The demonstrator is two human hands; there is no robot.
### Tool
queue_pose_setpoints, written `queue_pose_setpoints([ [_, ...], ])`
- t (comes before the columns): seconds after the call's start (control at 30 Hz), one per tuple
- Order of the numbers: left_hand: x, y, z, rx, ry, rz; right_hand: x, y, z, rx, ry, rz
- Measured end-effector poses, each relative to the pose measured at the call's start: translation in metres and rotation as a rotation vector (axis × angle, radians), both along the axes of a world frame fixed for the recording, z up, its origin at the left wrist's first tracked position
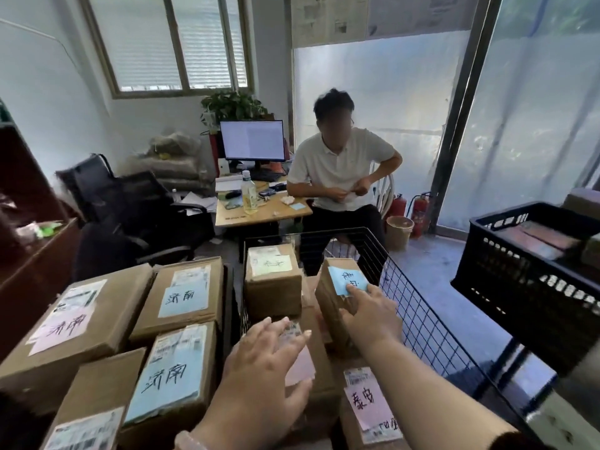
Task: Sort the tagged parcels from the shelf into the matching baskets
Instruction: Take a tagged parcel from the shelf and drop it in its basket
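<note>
- While the right hand (370,316) gripped the blue-tagged parcel (326,303), thumb on its near face and forefinger across the tag, that box stood tilted inside the wire basket (422,323), toward its right wall.
- Noted the left hand (259,362) open, fingers spread, over a flat parcel (323,375) lying in the same basket (whether it touched could not be judged).
- The pale-tagged parcel (272,287) stood upright at the basket's far left, just beside the gripped one, with a narrow gap between them.
- The pink-tagged parcel (367,404) lay at the basket's near right, beside the right forearm.
- Further parcels (181,297) were packed side by side left of the basket, tags facing up, some blue and one pink.
- The black crate (519,277) stood apart on the right, with flat parcels in it.
- The seated person (341,170) was at a worktop (233,217) that carried a monitor (253,139) and a bottle (249,196).
</note>
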State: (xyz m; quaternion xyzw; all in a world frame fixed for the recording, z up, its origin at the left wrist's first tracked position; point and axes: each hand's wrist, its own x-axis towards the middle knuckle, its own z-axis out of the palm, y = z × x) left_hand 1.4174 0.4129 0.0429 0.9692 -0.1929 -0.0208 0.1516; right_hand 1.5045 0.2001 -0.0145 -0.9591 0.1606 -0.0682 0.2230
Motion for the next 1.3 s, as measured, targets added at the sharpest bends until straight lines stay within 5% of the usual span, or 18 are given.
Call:
queue_pose_setpoints([
  [0.7, 0.033, 0.007, -0.028, -0.044, 0.107, -0.008, 0.082, 0.018, -0.016, -0.027, 0.251, 0.236],
  [1.0, -0.002, 0.011, -0.015, -0.094, -0.018, -0.076, -0.025, 0.029, 0.013, -0.042, 0.015, 0.164],
  [1.3, -0.081, 0.009, -0.01, -0.013, -0.236, -0.247, -0.218, 0.046, 0.037, -0.157, -0.052, 0.03],
])
